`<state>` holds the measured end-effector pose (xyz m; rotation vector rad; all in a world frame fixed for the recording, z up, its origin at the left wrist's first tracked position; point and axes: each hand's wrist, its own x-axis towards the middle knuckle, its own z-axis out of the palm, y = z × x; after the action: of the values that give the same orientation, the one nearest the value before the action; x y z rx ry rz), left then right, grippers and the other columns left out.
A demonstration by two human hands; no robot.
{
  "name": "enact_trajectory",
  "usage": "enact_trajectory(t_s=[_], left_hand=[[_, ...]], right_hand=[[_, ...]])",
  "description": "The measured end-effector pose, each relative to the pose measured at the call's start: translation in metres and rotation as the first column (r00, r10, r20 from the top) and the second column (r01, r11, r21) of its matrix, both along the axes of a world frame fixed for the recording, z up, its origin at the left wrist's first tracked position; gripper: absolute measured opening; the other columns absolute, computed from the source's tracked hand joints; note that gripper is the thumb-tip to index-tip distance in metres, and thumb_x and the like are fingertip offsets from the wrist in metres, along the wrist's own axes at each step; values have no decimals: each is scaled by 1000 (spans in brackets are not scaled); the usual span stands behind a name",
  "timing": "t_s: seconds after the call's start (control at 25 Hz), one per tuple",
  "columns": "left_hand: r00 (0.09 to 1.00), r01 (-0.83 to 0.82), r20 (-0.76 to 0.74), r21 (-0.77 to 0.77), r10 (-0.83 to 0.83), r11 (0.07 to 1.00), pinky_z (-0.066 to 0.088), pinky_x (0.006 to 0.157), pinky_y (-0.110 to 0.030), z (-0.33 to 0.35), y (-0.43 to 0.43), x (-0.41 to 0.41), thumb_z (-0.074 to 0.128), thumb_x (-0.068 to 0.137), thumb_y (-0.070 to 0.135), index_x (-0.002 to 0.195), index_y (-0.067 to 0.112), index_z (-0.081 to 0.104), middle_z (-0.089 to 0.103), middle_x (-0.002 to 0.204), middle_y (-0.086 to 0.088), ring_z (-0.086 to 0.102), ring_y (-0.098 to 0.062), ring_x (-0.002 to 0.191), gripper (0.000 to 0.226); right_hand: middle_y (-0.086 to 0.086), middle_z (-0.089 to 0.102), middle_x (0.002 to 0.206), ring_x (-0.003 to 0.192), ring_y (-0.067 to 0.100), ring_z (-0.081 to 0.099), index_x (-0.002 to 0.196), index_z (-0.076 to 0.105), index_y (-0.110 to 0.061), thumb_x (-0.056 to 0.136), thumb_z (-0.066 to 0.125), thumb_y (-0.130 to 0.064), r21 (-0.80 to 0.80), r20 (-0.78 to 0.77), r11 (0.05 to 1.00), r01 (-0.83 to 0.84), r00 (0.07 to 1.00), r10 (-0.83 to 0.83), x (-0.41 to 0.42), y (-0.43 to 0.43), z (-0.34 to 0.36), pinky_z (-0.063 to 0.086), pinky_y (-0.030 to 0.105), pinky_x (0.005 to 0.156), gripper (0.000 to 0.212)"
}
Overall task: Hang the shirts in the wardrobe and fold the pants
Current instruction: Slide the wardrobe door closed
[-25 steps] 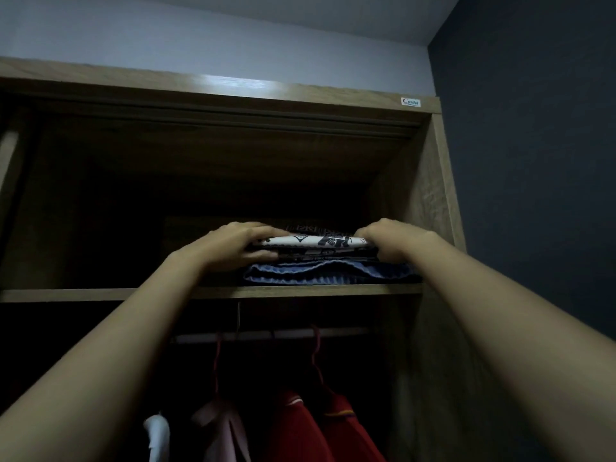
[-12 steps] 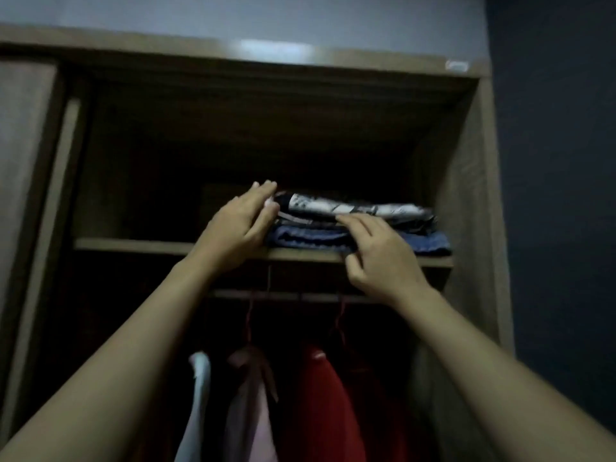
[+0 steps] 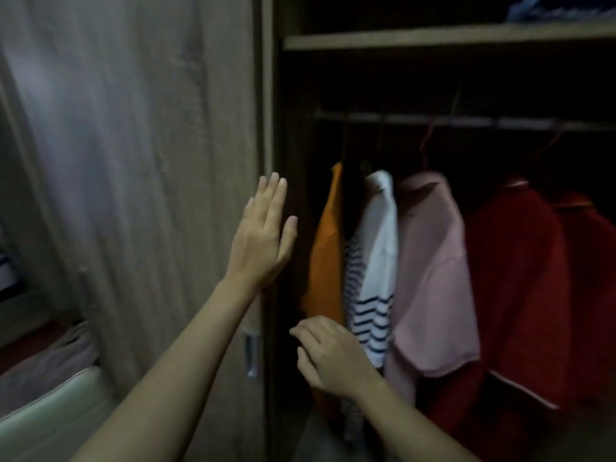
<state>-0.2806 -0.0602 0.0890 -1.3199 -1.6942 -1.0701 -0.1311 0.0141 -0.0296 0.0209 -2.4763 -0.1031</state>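
Observation:
Several shirts hang on the wardrobe rail (image 3: 466, 121): an orange one (image 3: 328, 248), a white striped one (image 3: 375, 271), a pink one (image 3: 433, 278) and two red ones (image 3: 520, 288). Folded pants (image 3: 563, 10) lie on the upper shelf (image 3: 433, 40) at the top right. My left hand (image 3: 263, 238) is flat and open, fingers up, at the edge of the sliding door (image 3: 150, 195). My right hand (image 3: 330, 355) hovers lower, fingers loosely curled and holding nothing, in front of the orange and striped shirts.
The wooden sliding door covers the left half of the wardrobe and has a recessed metal handle (image 3: 250, 356) near my left forearm. A pale green cushion (image 3: 50, 415) and pinkish fabric (image 3: 50, 361) sit at the lower left.
Both hands have left the folded pants on the shelf and dropped down. The view has swung down and left. My left hand is now at the door edge, my right before the hanging shirts.

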Motion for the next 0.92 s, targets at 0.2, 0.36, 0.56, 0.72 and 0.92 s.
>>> enact_trajectory(t_s=[0.2, 0.36, 0.56, 0.72, 0.92], left_hand=[[991, -129, 24, -142, 134, 981, 8, 116, -40, -69, -40, -63, 32, 97, 33, 149, 9, 10, 1, 154, -3, -4, -13, 143, 61], [984, -159, -103, -178, 142, 971, 3, 117, -37, -89, -37, -107, 15, 99, 44, 147, 25, -15, -24, 153, 7, -18, -8, 142, 59], [983, -124, -150, -148, 102, 981, 8, 117, -38, -100, -23, -129, 18, 99, 42, 144, 26, -22, -34, 150, 12, -20, -9, 142, 62], [985, -86, -158, -94, 71, 992, 11, 118, -37, -105, -18, -134, 21, 99, 40, 145, 25, -21, -32, 150, 11, -18, -10, 142, 64], [987, -77, -146, -78, 65, 994, 9, 118, -38, -107, -15, -131, 18, 100, 41, 145, 24, -20, -33, 150, 11, -18, -10, 142, 62]], right_hand=[[-2, 66, 98, 91, 13, 63, 103, 64, -19, 77, 59, -37, 28, 361, 999, -21, 932, 9, -66, -63, -82, 52, 25, 88, 33], [16, 53, 128, 121, 29, 49, 127, 49, -5, 92, 48, -34, 240, 557, 970, 48, 811, -178, -111, -75, -106, 34, 41, 109, 46], [19, 36, 142, 132, 33, 33, 138, 33, 1, 98, 37, -34, 545, 531, 838, 24, 764, -366, -153, -68, -122, 17, 44, 115, 54], [15, 35, 143, 133, 29, 31, 140, 35, -4, 96, 43, -29, 691, 524, 721, -51, 722, -451, -163, -58, -130, 18, 41, 115, 51], [14, 32, 145, 134, 29, 29, 138, 39, -8, 88, 57, -23, 770, 541, 618, -155, 672, -505, -158, -59, -126, 23, 41, 114, 56]])
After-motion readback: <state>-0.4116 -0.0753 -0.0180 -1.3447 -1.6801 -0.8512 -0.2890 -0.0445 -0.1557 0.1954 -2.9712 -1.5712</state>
